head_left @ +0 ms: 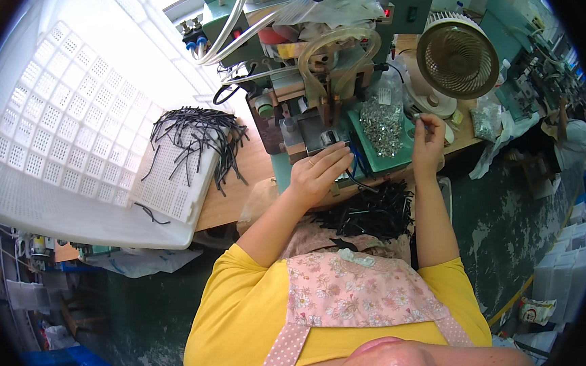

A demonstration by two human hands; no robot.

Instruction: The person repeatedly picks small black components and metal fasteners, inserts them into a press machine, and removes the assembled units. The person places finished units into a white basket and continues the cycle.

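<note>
My left hand [319, 172] is at the front of the green bench machine [325, 65], its fingers pressed together near the small metal fixture [328, 137]. What its fingertips hold is hidden. A thin black cord [362, 183] hangs just beside those fingertips. My right hand [428, 137] is raised at the right side of a green tray [380, 164], thumb and finger pinched on a small pale piece [417, 116], too small to name. In the tray lies a heap of small shiny metal parts [381, 128]. Several short black strips [376, 211] lie in a pile on my lap.
A large white plastic basket [48, 84] leans at the left, with black strips [198, 132] on a white perforated tray [171, 185]. A round fan [457, 59] stands at the right, beside a clear bag of small parts [486, 122]. Another person [572, 136] sits at far right.
</note>
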